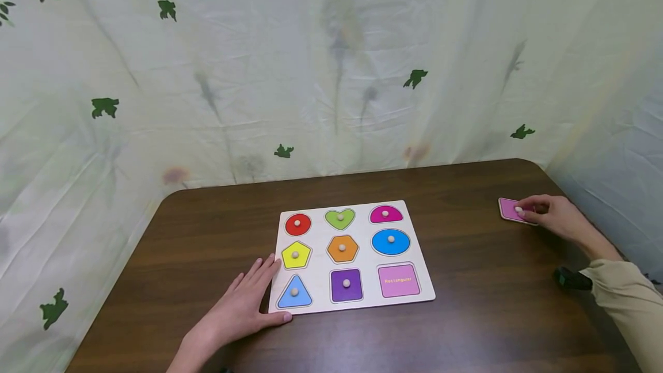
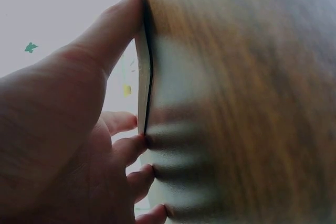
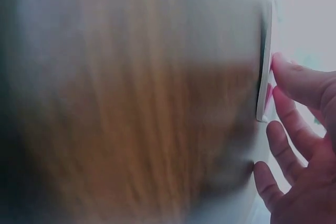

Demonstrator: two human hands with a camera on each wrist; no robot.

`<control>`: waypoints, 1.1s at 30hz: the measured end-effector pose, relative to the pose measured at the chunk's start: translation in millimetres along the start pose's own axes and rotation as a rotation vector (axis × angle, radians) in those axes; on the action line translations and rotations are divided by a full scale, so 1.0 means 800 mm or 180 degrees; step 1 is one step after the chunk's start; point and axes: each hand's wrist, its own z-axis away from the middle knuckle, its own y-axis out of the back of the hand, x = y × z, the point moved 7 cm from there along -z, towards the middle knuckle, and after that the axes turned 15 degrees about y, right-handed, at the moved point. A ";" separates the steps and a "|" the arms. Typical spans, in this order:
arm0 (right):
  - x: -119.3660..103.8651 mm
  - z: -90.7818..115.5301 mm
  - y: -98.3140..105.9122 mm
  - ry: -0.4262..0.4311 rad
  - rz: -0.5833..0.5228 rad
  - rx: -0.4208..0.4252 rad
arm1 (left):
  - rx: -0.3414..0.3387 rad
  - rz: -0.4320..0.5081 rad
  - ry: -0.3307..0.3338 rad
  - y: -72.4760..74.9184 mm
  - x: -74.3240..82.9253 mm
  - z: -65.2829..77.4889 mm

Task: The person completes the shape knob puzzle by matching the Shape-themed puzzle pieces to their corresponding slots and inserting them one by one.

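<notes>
A white shape puzzle board [image 1: 319,258] lies on the table, with knobbed shape pieces sitting in it. Its lower right recess [image 1: 399,288] shows a pink bottom lettered "Rectangular". My left hand [image 1: 240,304] rests at the board's lower left corner, thumb by the front edge and fingers spread along the left side. The left wrist view has those fingertips [image 2: 140,182] down at the tabletop. Far to the right, my right hand [image 1: 556,217] pinches the white knob of a pink rectangular puzzle piece [image 1: 509,208]. In the right wrist view, that piece's pale edge [image 3: 265,72] is close to the table.
The brown wooden table [image 1: 466,315] has rounded back corners. A pale curtain [image 1: 311,73] with leaf prints hangs behind it and along both sides. On the right wrist sits a black strap device [image 1: 572,279], beside a beige sleeve [image 1: 624,295].
</notes>
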 end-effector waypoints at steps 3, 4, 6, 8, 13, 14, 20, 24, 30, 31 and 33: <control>-0.005 0.001 0.000 0.0035 -0.0002 0.0053 | 0.0002 -0.0010 0.0002 0.000 0.000 0.000; -0.006 0.002 -0.001 0.0060 -0.0001 0.0080 | 0.0002 -0.0011 0.0002 0.000 0.000 0.000; -0.010 0.003 -0.001 0.0113 -0.0004 0.0134 | 0.0001 -0.0011 0.0003 0.000 0.000 0.000; -0.014 0.004 -0.002 0.0180 0.0006 0.0201 | -0.0006 -0.0017 0.0009 -0.001 0.000 -0.001; -0.026 0.006 -0.004 0.0315 0.0046 0.0318 | -0.0017 -0.0033 0.0028 -0.002 -0.001 -0.002; -0.029 0.006 -0.004 0.0337 0.0050 0.0340 | -0.0024 -0.0030 0.0031 -0.002 -0.001 -0.002; -0.050 0.006 -0.004 0.0474 0.0072 0.0440 | -0.0035 -0.0005 0.0031 -0.001 0.000 -0.002; -0.066 0.006 -0.006 0.0547 0.0049 0.0433 | -0.0028 -0.0012 0.0026 0.000 0.000 -0.002; -0.090 0.004 -0.011 0.0635 0.0072 0.0466 | -0.0022 -0.0001 0.0019 0.000 0.000 0.000; -0.093 0.004 -0.011 0.0653 0.0076 0.0483 | -0.0022 -0.0001 0.0020 0.000 0.000 0.000; -0.100 0.003 -0.012 0.0673 0.0074 0.0510 | -0.0015 -0.0003 0.0021 0.000 0.000 0.000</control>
